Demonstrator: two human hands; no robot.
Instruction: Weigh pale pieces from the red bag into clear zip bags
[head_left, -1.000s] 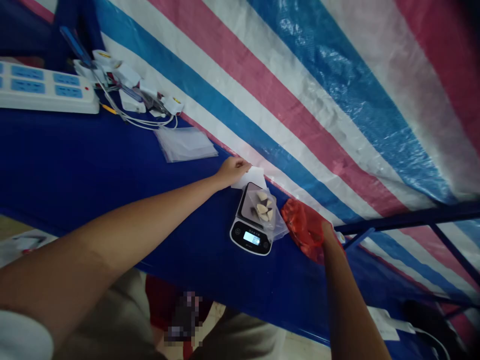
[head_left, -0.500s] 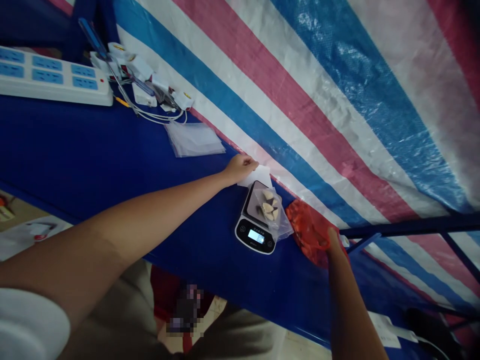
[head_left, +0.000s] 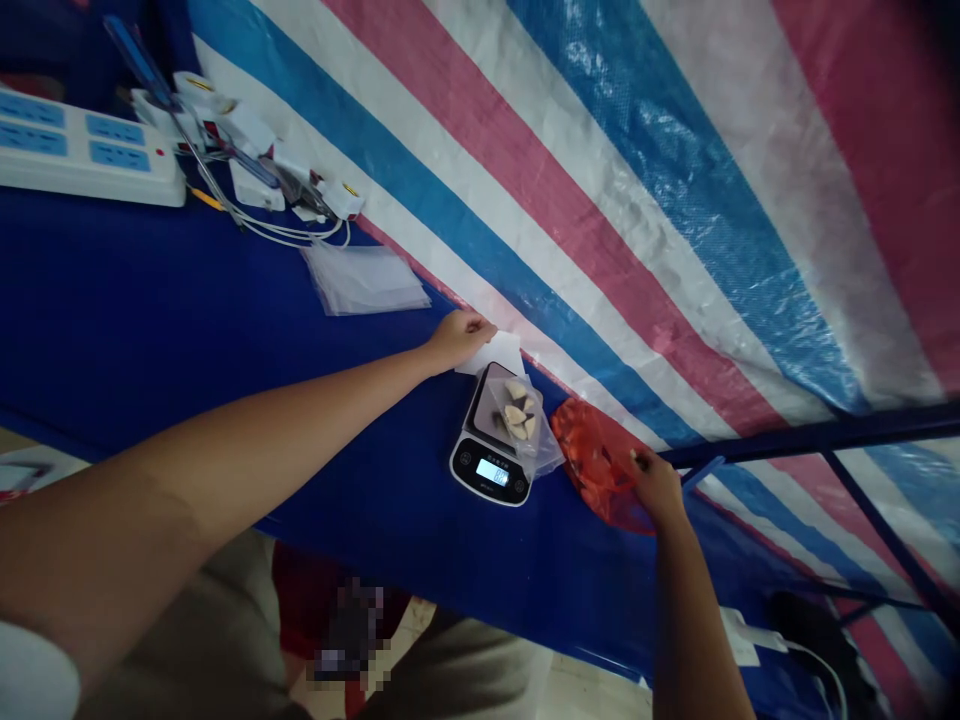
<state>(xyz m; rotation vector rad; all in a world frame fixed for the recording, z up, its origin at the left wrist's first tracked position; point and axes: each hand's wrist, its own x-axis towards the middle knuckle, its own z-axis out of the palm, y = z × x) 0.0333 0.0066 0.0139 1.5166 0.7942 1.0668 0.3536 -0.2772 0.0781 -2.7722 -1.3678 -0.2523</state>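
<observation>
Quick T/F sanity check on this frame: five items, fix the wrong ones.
1. The scale's display is lit. True.
2. The pale pieces lie directly on the table. False: they are on the scale, with a clear bag.
3. The right hand is at the red bag. True.
4. The left hand is in the red bag. False: it is by the white paper.
5. A flat stack of clear plastic lies left of the scale. True.
</observation>
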